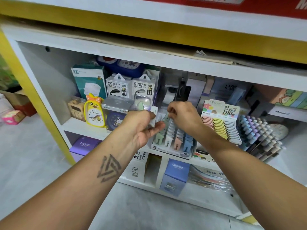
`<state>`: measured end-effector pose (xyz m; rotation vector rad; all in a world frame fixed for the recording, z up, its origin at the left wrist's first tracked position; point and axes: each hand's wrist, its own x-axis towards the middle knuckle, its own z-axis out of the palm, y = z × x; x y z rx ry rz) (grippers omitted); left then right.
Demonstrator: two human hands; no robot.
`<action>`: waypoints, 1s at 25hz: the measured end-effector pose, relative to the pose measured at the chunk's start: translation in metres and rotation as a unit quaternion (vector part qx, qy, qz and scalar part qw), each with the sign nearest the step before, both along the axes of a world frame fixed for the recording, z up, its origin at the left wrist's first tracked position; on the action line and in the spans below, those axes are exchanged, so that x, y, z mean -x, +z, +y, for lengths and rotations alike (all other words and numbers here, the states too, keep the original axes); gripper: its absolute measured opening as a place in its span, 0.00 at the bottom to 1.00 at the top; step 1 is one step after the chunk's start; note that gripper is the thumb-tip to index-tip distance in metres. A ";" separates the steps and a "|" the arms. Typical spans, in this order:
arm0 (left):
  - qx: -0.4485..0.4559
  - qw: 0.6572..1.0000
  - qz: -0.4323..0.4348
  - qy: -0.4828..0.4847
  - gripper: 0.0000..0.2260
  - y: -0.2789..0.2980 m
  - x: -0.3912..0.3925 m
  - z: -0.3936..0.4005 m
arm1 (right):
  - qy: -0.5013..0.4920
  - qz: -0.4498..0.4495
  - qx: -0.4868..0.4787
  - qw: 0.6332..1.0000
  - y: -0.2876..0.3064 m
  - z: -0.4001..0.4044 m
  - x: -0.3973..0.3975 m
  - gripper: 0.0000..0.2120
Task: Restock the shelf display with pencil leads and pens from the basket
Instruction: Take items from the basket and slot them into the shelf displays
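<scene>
Pencil lead packs (174,138): small flat cases in pastel green, white, pink and blue, standing in tight rows inside a display tray (172,151) marked 2B, on the white shelf (86,128) at centre. Right of it I see a second lead display (221,125) with pink, yellow and white round cases under a 0.7 HB card, then a tiered pen rack (259,135) with pastel caps. Left hand (144,127) is palm-up just above the tray's left end, fingers curled round a small bundle of packs (153,117); a green one sticks up past the thumb. Right hand (182,115) hovers over the back of the tray, knuckles up, thumb and fingers pinching the top of one greenish pack (167,117) just beside the left hand's fingertips. Both forearms reach in from the bottom of view, left one with a triangle tattoo (109,168). I can't tell if the pinched pack touches the rows below. Yellow duck clock (94,112) and power bank boxes (131,87) sit behind, left.
</scene>
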<state>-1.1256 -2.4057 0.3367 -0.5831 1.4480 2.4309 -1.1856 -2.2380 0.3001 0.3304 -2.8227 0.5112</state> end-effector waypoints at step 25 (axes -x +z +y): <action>-0.021 0.989 -0.004 -0.148 0.09 0.004 -0.018 0.022 | 0.014 -0.160 0.543 0.824 0.045 0.032 -0.076 0.07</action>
